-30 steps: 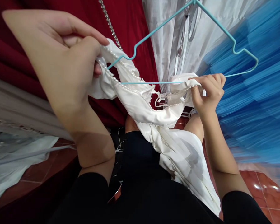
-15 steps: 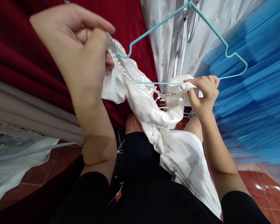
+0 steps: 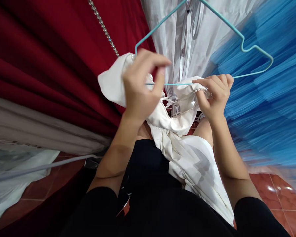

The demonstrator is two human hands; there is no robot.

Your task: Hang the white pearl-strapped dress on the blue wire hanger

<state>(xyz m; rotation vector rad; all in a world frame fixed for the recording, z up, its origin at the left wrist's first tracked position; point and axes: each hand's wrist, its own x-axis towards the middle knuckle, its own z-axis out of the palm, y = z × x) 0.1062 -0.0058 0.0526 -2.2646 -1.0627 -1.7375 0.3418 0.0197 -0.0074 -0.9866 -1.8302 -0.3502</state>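
Observation:
A white dress (image 3: 197, 158) with a pearl-trimmed neckline lies across my lap, its upper part raised around a light blue wire hanger (image 3: 227, 21). The left end of the hanger runs into the dress's left shoulder. My left hand (image 3: 144, 85) is in front of that shoulder, blurred, with thumb and forefinger apart; whether its other fingers hold cloth is hidden. On the right, my right hand (image 3: 214, 95) pinches the pearl edge of the dress beside the hanger's bottom bar. The hanger's right shoulder sticks out bare above it.
Red fabric (image 3: 64, 59) hangs at the left, with a beaded strand (image 3: 105, 28) over it. White cloth (image 3: 212, 33) hangs behind the hanger and blue tulle (image 3: 268, 98) at the right. A grey tube (image 3: 64, 161) crosses above red floor tiles (image 3: 286, 197).
My left hand has moved right and down, from the hanger's left end to over its bottom bar. The dress's left shoulder now covers that hanger end. My right hand keeps its pinch.

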